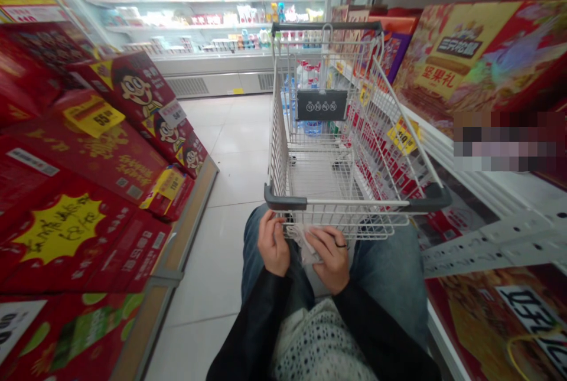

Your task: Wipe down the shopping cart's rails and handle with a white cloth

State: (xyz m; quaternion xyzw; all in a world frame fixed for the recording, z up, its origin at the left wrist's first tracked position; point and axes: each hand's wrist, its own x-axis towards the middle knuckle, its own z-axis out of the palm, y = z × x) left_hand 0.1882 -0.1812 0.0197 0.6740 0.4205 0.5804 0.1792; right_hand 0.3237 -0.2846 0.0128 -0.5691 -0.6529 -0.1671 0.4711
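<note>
The shopping cart (328,186), of light metal wire with grey plastic corners, stands right before my bent knees. My left hand (273,244) is closed at its near left corner, thumb and fingers pinched at the wire just below the grey corner piece. In my right hand (330,257), which wears a dark ring, is a crumpled white cloth (302,240), thin enough that it may be a tissue. The cloth lies against the lower near wires, between both hands. A dark sign plate (322,105) hangs on the cart's far part.
Red gift boxes (128,139) with yellow price tags are stacked at left on a low platform (195,204). More boxes (452,68) stand on a white shelf at right, close to the cart. A lit refrigerated display (212,20) spans the back, beyond the tiled floor (234,162).
</note>
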